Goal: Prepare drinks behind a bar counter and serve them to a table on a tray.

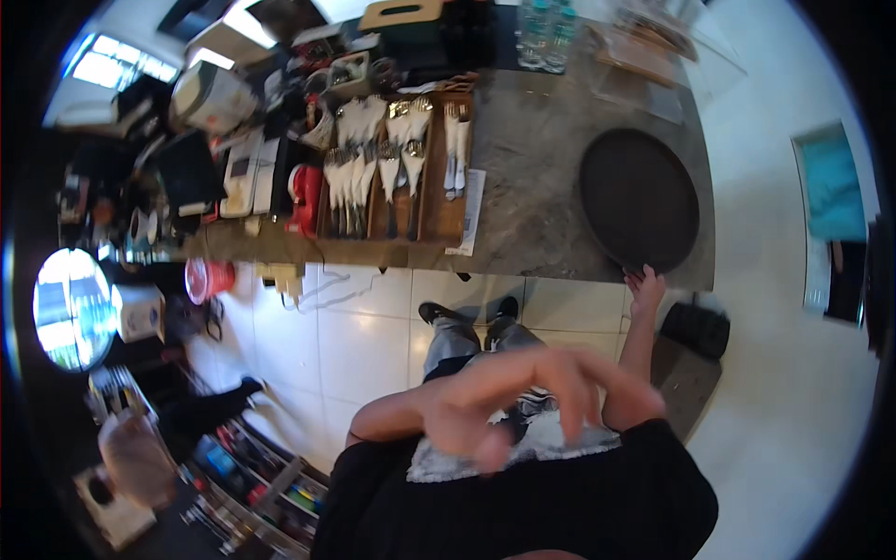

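Observation:
A dark round serving tray (638, 196) lies on the right part of the grey counter, near its front edge. My right hand (644, 287) grips the near rim of the tray, its fingers partly hidden at the edge. Close in front of my black shirt, my left hand (523, 397) is raised with its fingers bent and apart. Nothing shows in it, and it is a little blurred.
A wooden cutlery box (431, 217) holds several napkin-wrapped forks and knives on the counter (527, 140). A red tape dispenser (304, 199) and a white card machine (247, 177) stand left of it. Clear bottles (546, 37) stand at the back. Another person (140, 457) is at lower left.

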